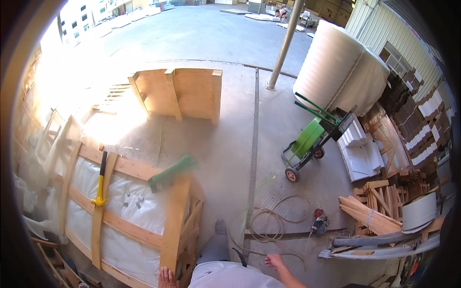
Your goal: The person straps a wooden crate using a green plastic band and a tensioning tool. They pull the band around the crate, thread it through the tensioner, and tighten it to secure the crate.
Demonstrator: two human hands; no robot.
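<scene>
My left hand point(167, 278) rests flat, fingers out, on the near corner of a wooden crate point(134, 231) filled with something under white plastic film. My right hand point(274, 261) hangs in front of my body with its fingers curled; nothing shows in it. A claw hammer point(101, 180) with a yellow head and black grip lies across the crate's slats. Several small metal pieces point(127, 199) sit on the film beside it. Over the crate's far right corner is a long green object point(173, 174), blurred, its kind unclear.
Ahead stands a plywood panel point(192, 93) with battens. At the right are a green strapping cart point(307, 137), a large white foam roll point(329, 62) and bundled wood strips point(367, 216). A coiled hose point(269, 225) and a red-black power tool point(319, 222) lie on the floor.
</scene>
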